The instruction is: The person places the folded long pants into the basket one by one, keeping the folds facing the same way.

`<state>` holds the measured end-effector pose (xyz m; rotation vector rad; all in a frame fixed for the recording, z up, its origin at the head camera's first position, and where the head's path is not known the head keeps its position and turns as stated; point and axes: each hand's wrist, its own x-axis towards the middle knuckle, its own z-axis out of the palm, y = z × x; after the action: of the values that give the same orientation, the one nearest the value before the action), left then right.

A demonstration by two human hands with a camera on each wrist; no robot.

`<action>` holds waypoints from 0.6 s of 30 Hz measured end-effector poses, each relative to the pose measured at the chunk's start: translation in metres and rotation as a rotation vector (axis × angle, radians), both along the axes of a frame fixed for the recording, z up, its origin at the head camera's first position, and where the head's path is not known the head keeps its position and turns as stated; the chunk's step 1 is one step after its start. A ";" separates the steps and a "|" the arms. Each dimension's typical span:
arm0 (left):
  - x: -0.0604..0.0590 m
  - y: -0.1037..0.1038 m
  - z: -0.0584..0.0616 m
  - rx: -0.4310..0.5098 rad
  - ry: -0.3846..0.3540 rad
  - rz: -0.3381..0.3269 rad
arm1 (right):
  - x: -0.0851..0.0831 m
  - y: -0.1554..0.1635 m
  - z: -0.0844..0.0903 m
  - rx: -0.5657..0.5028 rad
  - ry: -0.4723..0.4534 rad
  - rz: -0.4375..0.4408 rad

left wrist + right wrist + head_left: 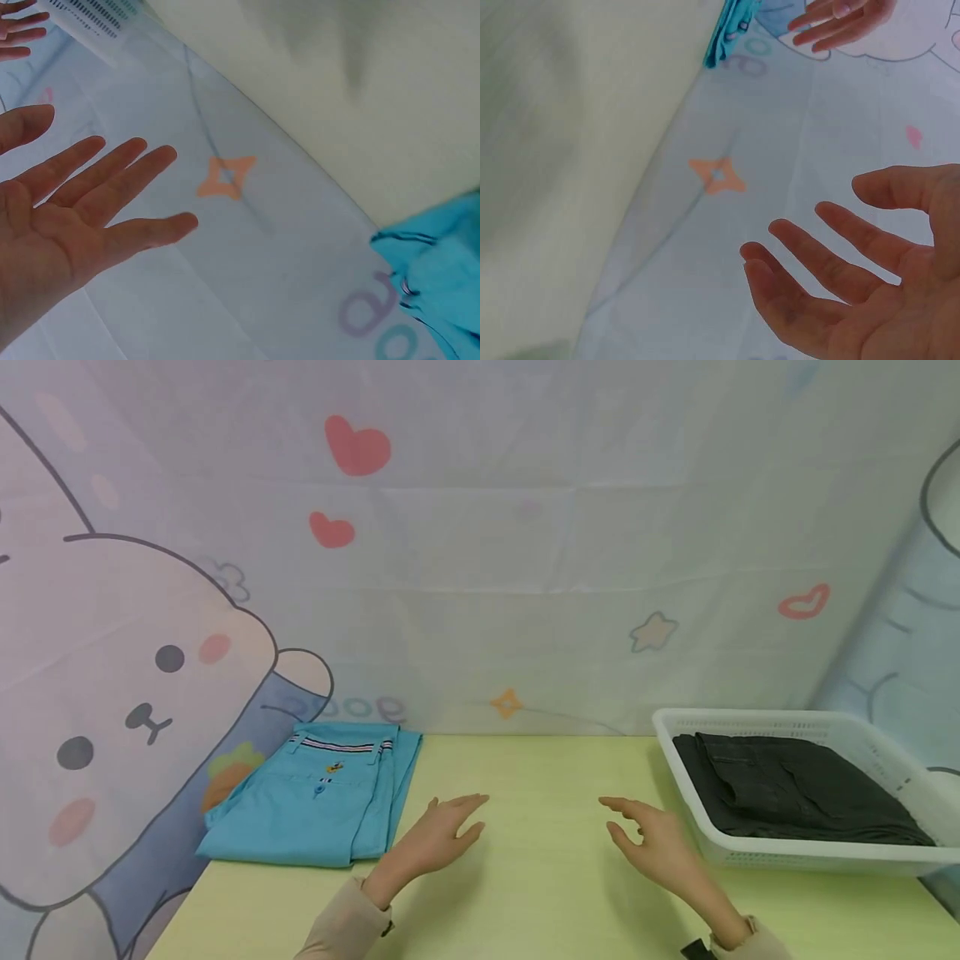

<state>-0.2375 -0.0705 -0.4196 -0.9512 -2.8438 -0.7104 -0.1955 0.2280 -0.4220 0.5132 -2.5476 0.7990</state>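
Left hand [442,835]: above the table [540,860], palm turned inward, fingers straight and slightly spread, nothing held. Confirmed in the left wrist view: flat palm, fingers [112,176] extended, no contact with any item.

Right hand [648,843]: mirrored pose, fingers relaxed and lightly bent, nothing held. Right wrist view: fingers [817,255] loosely curved, palm empty.

Both hands over the bare middle strip of the table, apart from each other, between the two garments. Likely a neutral position, with each side within reach.

Blue trousers [322,797]: folded flat at the left rear corner, just left of the left hand, not touching it. Waistband toward the backdrop [480,568], striped belt trim and a small button visible. Smooth woven cloth, crisp folded edges.

Basket [885,752]: right side, near the right hand. White plastic, rectangular, perforated walls, rounded rim. Inside: dark garment [787,793], folded, matte, faintly creased, lying flat on the bottom.

Table: pale yellow-green, smooth, faint wood grain. Backdrop: thin printed fabric with fold creases, hearts, stars, cartoon rabbit.
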 end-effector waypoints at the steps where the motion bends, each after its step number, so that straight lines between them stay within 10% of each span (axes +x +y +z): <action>1: 0.000 -0.005 -0.001 0.017 0.008 -0.001 | -0.001 -0.003 -0.002 -0.022 -0.041 0.010; 18: -0.009 -0.074 -0.008 0.190 -0.115 0.028 | -0.031 -0.056 -0.016 -0.299 -0.493 0.285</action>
<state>-0.2467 -0.1441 -0.4276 -0.8674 -2.8140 -1.0420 -0.2267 0.1724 -0.4382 0.6529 -2.7400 1.5482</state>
